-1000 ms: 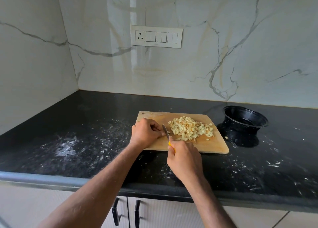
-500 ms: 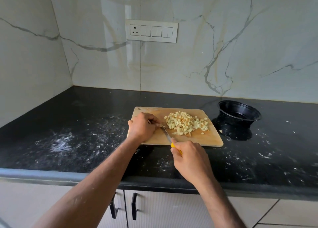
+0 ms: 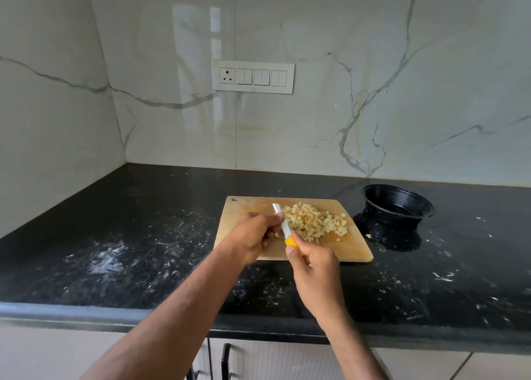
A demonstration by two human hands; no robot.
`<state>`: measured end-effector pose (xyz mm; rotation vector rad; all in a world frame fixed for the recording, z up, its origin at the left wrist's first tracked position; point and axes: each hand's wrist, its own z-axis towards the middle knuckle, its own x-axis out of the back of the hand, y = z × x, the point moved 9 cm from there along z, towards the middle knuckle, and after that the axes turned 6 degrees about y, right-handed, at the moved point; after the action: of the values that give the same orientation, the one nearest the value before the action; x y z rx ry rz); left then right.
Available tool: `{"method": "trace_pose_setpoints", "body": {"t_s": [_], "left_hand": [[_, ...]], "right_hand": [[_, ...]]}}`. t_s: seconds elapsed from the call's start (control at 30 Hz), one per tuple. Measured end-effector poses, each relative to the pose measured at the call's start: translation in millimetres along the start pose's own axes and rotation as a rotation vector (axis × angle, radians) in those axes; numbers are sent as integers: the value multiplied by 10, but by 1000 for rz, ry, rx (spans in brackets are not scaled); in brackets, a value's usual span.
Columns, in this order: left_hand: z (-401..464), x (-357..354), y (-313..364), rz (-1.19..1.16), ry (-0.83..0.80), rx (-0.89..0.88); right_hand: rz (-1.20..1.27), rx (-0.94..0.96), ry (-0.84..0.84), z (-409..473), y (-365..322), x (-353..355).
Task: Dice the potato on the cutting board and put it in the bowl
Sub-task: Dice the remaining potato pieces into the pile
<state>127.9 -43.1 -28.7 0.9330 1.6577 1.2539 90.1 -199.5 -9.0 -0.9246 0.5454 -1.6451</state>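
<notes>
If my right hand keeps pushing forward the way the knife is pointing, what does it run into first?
Probably your own left hand: its fingertips sit against the knife blade just ahead of the right hand. The diced potato lies just right of that line, though depth is hard to judge.

diced potato [image 3: 314, 221] heaped on cutting board [image 3: 339, 250], bowl [image 3: 398, 207] beside

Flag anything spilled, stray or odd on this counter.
A stray potato piece lies on the black countertop off the cutting board, beside the black bowl. White flecks and smears are scattered over the counter on both sides of the board. The bowl looks empty; the diced potato pile sits on the board.
</notes>
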Motion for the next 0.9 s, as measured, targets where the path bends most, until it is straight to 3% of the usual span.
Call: {"method": "trace_pose_setpoints", "body": {"t_s": [0.17,0.27,0.37,0.5,0.63,0.77,0.9], "left_hand": [[130,-9,1,-62,-47,95],[257,232,115,-5,88,47],[375,603,382,314,265,-99],[433,850,621,650,245,-186],[405,1112,744,887,303,-253],[358,1272,757,976,357,-286],[378,1093,712,1028,361,-350]], "right_hand": [[190,-162,-71,6,205,74],[184,-217,-92,22,245,140],[-112,2,-141,2,5,138],[-455,298,-237,-71,-456,-229],[-512,538,-246,-106,-857,-706],[-527,611,-296,-179,-955,-1050],[-549,547,-394,-278,-760,-1114]]}}
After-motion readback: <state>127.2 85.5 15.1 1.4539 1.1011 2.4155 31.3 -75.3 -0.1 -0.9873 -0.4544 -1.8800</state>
